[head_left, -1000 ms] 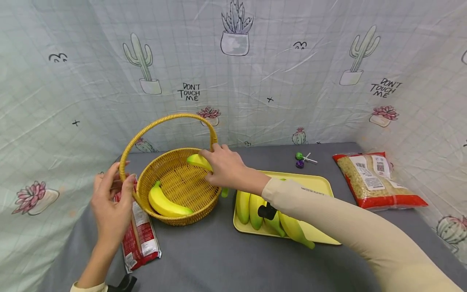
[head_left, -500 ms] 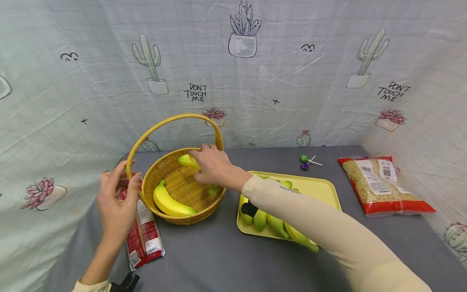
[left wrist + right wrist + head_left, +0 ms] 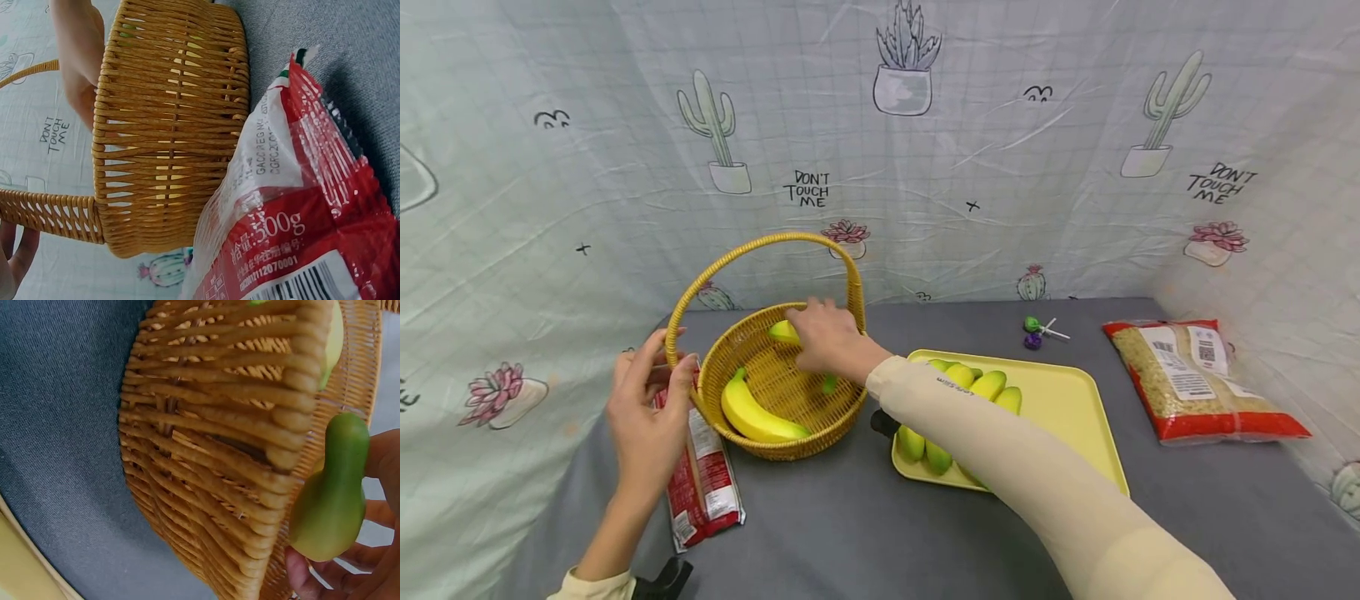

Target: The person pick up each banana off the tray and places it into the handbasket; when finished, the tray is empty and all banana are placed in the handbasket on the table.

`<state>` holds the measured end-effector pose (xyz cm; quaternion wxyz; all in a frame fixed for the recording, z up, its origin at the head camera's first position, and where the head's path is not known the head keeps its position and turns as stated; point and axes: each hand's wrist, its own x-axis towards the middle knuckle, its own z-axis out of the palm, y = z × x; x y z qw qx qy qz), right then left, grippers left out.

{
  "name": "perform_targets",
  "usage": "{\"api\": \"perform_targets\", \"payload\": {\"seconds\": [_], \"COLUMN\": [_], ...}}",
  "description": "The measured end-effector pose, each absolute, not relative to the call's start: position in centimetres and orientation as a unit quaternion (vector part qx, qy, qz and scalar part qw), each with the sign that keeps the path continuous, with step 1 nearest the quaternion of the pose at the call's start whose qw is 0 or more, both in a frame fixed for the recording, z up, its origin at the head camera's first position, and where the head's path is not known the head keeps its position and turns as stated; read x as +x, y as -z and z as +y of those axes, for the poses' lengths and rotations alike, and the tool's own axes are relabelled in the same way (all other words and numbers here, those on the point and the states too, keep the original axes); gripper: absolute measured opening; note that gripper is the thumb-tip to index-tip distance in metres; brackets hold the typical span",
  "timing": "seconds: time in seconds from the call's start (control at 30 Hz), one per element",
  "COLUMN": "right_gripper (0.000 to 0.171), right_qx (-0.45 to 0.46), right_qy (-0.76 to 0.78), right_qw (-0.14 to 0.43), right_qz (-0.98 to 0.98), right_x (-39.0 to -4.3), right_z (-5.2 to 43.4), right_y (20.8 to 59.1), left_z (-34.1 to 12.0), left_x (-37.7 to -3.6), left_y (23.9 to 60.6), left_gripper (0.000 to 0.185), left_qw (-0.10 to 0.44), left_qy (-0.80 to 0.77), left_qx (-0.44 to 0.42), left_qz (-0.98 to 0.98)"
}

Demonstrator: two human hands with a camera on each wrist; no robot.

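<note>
A wicker basket point(image 3: 790, 446) with a tall hoop handle point(image 3: 760, 244) stands on the grey table. My left hand point(image 3: 672, 354) pinches the foot of the handle at the basket's left rim; its fingers point(image 3: 14, 262) show beside the handle in the left wrist view. My right hand point(image 3: 816, 337) reaches inside the basket and grips a yellow-green banana point(image 3: 782, 331) low over the far side of the bottom. The right wrist view shows that banana point(image 3: 331, 500) behind the basket wall point(image 3: 206, 462), held by my fingers point(image 3: 325, 581). A second banana point(image 3: 756, 417) lies along the near left inside.
A yellow tray point(image 3: 1067, 400) with several bananas point(image 3: 962, 382) sits right of the basket. A red and white packet point(image 3: 703, 475) lies against the basket's left side point(image 3: 169, 125). A bag of grain point(image 3: 1202, 379) is at far right, two lollipops point(image 3: 1037, 332) behind the tray.
My right hand has carried the banana leftward and lower into the basket. The left hand has kept its hold at the handle's foot.
</note>
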<state>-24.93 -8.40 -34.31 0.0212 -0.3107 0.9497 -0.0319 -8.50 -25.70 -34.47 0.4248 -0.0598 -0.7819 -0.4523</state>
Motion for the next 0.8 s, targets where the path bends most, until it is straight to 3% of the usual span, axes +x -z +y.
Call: {"api": "perform_targets", "payload": {"seconds": [0.17,0.33,0.8], "right_gripper": [0.075,0.068,0.056], "right_qx": [-0.281,-0.270,-0.323], "right_qy": [0.017,-0.005,0.040], "right_qw": [0.032,0.028,0.011], "right_qz": [0.959,0.962,0.946], "right_x": [-25.8,-26.2,-24.5], "right_z": [-8.5,-8.7,-7.1], "right_y": [35.1,35.5,34.9], "left_z": [-26.8,-28.0,-25.5], "left_x": [-9.4,-10.2,-8.7], "left_y": [36.0,37.2,35.0], "left_gripper": [0.043,0.044,0.040], "left_qw": [0.418,0.409,0.421], "left_qy": [0.456,0.459,0.462], "left_qx": [-0.065,-0.070,-0.070], "left_qz": [-0.783,-0.786,-0.777]}}
